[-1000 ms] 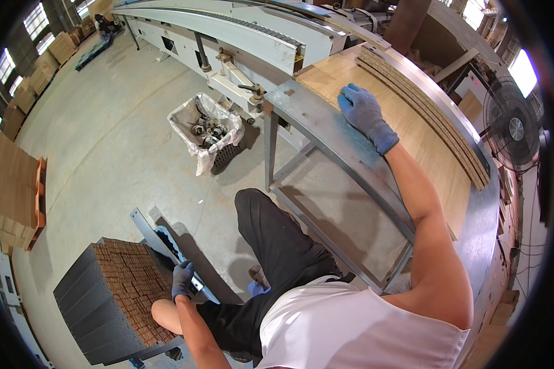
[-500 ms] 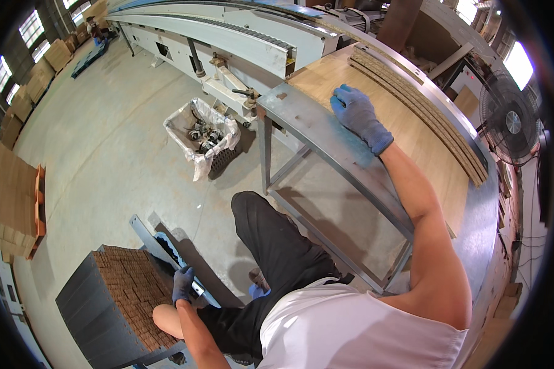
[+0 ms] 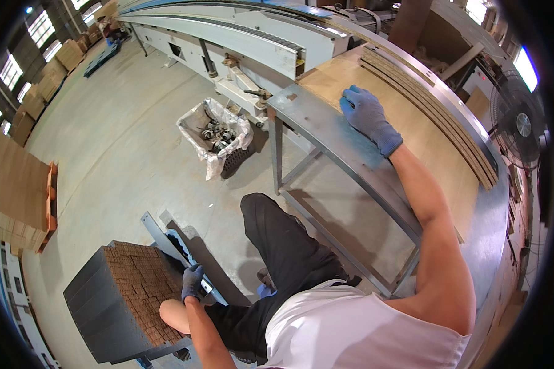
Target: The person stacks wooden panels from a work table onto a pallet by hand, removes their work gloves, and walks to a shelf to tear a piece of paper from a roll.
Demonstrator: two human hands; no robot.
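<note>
My right hand [image 3: 364, 117], in a blue-grey glove, rests on the near edge of a light wood-faced board [image 3: 434, 157]. Its fingers are slightly bent and apart, with nothing held in them. The board lies on a grey metal table [image 3: 314, 114]. Several narrow chipboard strips [image 3: 428, 111] lie along the board's far side. Low on the left, my gloved left hand [image 3: 192, 281] is closed around a blue-grey metal bar [image 3: 161, 235]. The bar runs beside a stack of dark-faced panels with brown edges [image 3: 143, 286]; part of my grip is hidden.
A white-lined basket of metal parts [image 3: 188, 126] stands on the floor left of the table. Beyond it runs a long white machine [image 3: 252, 52]. A fan [image 3: 518, 123] stands far right, and stacked boards [image 3: 12, 190] on an orange pallet stand far left.
The whole scene has shifted slightly to the right in the picture. Both hands stay in the same places, the right on the board and the left at the metal bar.
</note>
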